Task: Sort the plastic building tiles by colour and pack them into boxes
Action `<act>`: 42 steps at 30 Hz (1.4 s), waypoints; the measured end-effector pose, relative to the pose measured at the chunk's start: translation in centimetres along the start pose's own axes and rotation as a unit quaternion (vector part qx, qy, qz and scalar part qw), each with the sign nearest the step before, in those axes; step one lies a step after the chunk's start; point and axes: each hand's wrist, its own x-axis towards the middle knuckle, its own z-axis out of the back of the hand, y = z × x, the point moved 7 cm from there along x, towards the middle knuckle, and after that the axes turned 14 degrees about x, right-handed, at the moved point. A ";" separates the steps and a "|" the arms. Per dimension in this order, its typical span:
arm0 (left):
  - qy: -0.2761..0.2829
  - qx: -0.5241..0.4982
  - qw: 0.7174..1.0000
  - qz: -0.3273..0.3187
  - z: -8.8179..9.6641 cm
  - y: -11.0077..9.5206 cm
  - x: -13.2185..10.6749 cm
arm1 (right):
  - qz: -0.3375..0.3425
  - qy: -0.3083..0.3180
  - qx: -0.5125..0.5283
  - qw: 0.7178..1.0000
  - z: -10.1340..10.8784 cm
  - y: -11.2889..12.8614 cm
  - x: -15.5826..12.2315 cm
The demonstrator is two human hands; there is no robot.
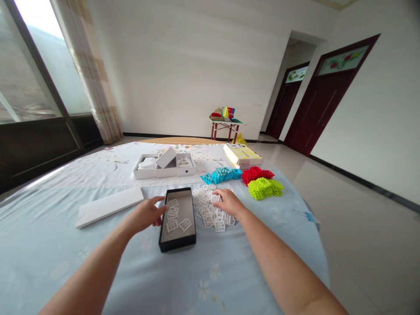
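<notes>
My left hand (151,213) is at the left long side of an open black box (177,245), fingers apart, with fingertips at its rim. Inside the box lie several white lattice window pieces (172,225), spread over its grey bottom. To the right of the box is a loose pile of the same white window pieces (208,218). My right hand (229,202) is over the right part of this pile, thumb and index finger apart, tips among the pieces. Whether a piece touches the fingertips is hard to make out.
A white lid (110,207) lies left of the box. Behind stand a white compartment box (164,171) and a yellow-and-white carton (243,155). Blue (223,175), red (257,174) and lime-green (265,188) knobbly pieces lie near the round table's right edge.
</notes>
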 end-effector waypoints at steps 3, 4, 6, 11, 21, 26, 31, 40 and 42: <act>-0.123 0.024 0.992 -0.003 1.1 0.5 0.4 | 0.004 -0.004 0.020 1.000 0.2 0.5 -0.1; -0.167 0.034 0.985 -0.014 1.4 0.6 0.4 | 0.006 -0.005 0.025 1.000 0.3 0.7 -0.1; -0.231 0.060 0.970 -0.048 1.5 0.3 0.2 | 0.008 -0.006 0.031 0.999 0.3 0.9 -0.2; -0.278 0.123 0.947 -0.101 0.7 -0.4 0.0 | 0.008 -0.007 0.049 0.999 0.1 1.1 -0.3; -0.320 0.137 0.929 -0.123 0.9 -0.9 -0.7 | 0.028 -0.074 0.207 0.975 3.0 5.8 -0.1; -0.316 0.128 0.932 -0.126 0.8 -1.1 -0.8 | 0.030 -0.030 0.256 0.966 -0.1 9.9 0.5; -0.307 0.123 0.936 -0.124 0.7 -0.9 -0.7 | 0.029 0.055 0.263 0.963 -3.1 11.4 0.7; -0.296 0.120 0.939 -0.124 0.5 -0.5 -0.3 | -0.057 -0.035 0.037 0.997 3.6 1.9 -0.9; -0.293 0.122 0.940 -0.123 0.4 -0.4 -0.2 | -0.085 0.007 -0.004 0.996 4.0 -0.1 -1.7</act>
